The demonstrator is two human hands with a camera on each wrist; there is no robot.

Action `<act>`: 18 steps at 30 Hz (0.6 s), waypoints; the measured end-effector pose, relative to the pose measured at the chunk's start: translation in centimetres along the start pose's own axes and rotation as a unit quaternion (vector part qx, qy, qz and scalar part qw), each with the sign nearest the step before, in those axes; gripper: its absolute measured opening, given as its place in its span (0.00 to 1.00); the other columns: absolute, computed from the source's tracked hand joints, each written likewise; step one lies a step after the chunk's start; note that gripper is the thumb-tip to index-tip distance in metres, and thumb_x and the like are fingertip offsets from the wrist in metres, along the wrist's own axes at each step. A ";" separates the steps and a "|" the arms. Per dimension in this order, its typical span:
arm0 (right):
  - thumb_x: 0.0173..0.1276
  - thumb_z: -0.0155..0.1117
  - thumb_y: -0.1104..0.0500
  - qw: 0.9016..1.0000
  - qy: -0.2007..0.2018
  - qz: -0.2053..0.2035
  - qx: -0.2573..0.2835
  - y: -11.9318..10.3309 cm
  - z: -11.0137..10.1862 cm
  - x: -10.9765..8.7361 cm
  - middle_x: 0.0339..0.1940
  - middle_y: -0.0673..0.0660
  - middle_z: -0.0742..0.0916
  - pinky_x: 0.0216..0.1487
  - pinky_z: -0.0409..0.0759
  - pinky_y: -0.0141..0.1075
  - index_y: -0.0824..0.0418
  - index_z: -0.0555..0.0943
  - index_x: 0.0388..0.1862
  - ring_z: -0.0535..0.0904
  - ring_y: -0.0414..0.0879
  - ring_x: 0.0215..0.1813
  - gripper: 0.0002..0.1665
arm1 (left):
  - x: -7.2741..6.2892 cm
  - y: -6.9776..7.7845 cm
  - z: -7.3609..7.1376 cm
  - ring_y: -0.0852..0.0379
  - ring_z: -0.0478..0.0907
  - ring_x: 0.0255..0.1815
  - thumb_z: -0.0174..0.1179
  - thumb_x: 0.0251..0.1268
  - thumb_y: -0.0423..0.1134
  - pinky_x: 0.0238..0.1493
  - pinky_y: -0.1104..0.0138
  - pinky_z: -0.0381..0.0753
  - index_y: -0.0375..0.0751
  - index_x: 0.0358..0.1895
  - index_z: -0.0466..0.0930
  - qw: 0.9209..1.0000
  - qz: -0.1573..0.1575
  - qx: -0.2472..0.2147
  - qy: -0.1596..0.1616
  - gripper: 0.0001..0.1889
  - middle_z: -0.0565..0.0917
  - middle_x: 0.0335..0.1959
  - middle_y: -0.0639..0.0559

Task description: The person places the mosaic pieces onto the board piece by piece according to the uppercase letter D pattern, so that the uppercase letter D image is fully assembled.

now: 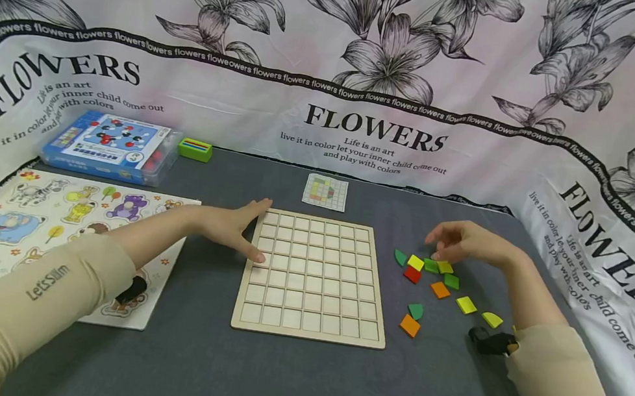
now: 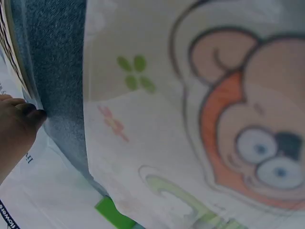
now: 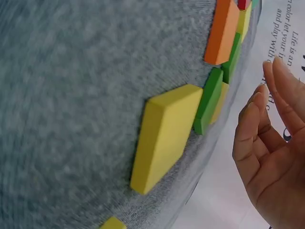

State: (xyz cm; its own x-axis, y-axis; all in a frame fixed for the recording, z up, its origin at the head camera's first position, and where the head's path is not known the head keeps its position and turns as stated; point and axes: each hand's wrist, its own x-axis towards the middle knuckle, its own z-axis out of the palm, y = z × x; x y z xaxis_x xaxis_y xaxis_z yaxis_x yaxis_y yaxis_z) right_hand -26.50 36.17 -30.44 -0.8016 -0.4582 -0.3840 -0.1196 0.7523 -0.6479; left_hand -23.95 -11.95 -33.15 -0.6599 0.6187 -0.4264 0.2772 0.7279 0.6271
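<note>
Grid board (image 1: 312,282), centre frame
Left hand (image 1: 231,225) spread at edge, likely steadying it; right hand (image 1: 468,241) empty, loose, over tiles (image 1: 440,290), frame right

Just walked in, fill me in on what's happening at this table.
A person's left hand is spread at the left edge of a wooden grid board. The right hand is over a scatter of red, orange, yellow and green tiles on the dark tablecloth, with no tile visible in its grasp. No tile shows in the board's squares, and a small gridded pattern card lies just beyond it.
</note>
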 end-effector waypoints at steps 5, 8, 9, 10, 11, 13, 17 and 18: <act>0.62 0.70 0.62 0.999 -0.031 0.009 0.004 0.1 0.3 0.4 0.38 0.57 0.77 0.42 0.78 0.40 0.66 0.77 0.56 0.75 0.44 0.37 0.24 | 0.3 -0.5 0.4 0.38 0.20 0.82 0.71 0.56 0.56 0.80 0.40 0.34 0.38 0.79 0.21 1.000 0.021 0.007 -0.014 0.68 0.22 0.81 0.39; 0.60 0.71 0.65 0.999 -0.045 0.017 0.001 0.2 0.5 0.6 0.38 0.57 0.76 0.41 0.79 0.38 0.68 0.77 0.55 0.74 0.43 0.36 0.25 | 0.4 -0.6 0.4 0.36 0.21 0.82 0.75 0.52 0.53 0.80 0.40 0.35 0.34 0.79 0.23 0.999 0.034 0.005 -0.013 0.70 0.22 0.80 0.37; 0.59 0.71 0.66 0.999 -0.049 0.019 0.000 0.2 0.5 0.7 0.38 0.58 0.76 0.41 0.79 0.37 0.69 0.77 0.55 0.74 0.43 0.35 0.25 | 0.4 -0.6 0.4 0.35 0.22 0.82 0.75 0.51 0.53 0.80 0.40 0.35 0.33 0.79 0.24 0.999 0.036 0.006 -0.011 0.70 0.23 0.80 0.36; 0.58 0.72 0.66 0.998 -0.053 0.021 0.000 0.2 0.6 0.7 0.37 0.58 0.76 0.40 0.79 0.36 0.70 0.76 0.55 0.73 0.43 0.35 0.25 | 0.4 -0.7 0.4 0.35 0.23 0.82 0.76 0.50 0.52 0.80 0.40 0.36 0.32 0.79 0.25 0.999 0.040 0.009 -0.008 0.70 0.24 0.80 0.35; 0.57 0.72 0.67 0.998 -0.054 0.022 -0.001 0.2 0.6 0.8 0.38 0.58 0.76 0.39 0.79 0.36 0.70 0.76 0.54 0.73 0.43 0.35 0.26 | 0.4 -0.7 0.4 0.34 0.24 0.82 0.76 0.50 0.52 0.80 0.39 0.37 0.32 0.79 0.26 0.999 0.043 0.013 -0.004 0.70 0.24 0.80 0.34; 0.56 0.73 0.67 0.998 -0.056 0.025 -0.002 0.1 0.7 0.8 0.37 0.59 0.75 0.38 0.79 0.35 0.71 0.76 0.54 0.72 0.43 0.35 0.26 | 0.4 -0.8 0.5 0.33 0.27 0.82 0.77 0.49 0.52 0.80 0.39 0.39 0.30 0.79 0.28 0.998 0.048 0.025 0.005 0.69 0.26 0.80 0.33; 0.56 0.74 0.67 0.998 -0.052 0.030 -0.007 0.0 0.8 0.9 0.37 0.59 0.75 0.37 0.78 0.34 0.71 0.76 0.52 0.71 0.44 0.37 0.25 | 0.4 -0.8 0.5 0.31 0.32 0.82 0.78 0.47 0.53 0.79 0.38 0.42 0.28 0.79 0.32 0.997 0.052 0.048 0.022 0.70 0.30 0.81 0.31; 0.57 0.74 0.67 0.998 -0.049 0.031 -0.009 0.0 0.9 0.9 0.37 0.59 0.76 0.37 0.78 0.34 0.71 0.76 0.51 0.71 0.44 0.37 0.24 | 0.3 -0.8 0.5 0.31 0.32 0.82 0.78 0.46 0.53 0.79 0.38 0.42 0.28 0.79 0.32 0.997 0.051 0.051 0.024 0.70 0.30 0.81 0.31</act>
State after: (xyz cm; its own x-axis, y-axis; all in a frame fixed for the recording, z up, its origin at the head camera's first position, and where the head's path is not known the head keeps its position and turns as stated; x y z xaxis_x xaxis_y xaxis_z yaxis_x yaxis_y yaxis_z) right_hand -26.71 35.34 -31.38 -0.7461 -0.4540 -0.4870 -0.0825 0.7889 -0.6090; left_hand -24.05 -12.19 -34.14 -0.6562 0.6781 -0.3310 0.4127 0.6898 0.5949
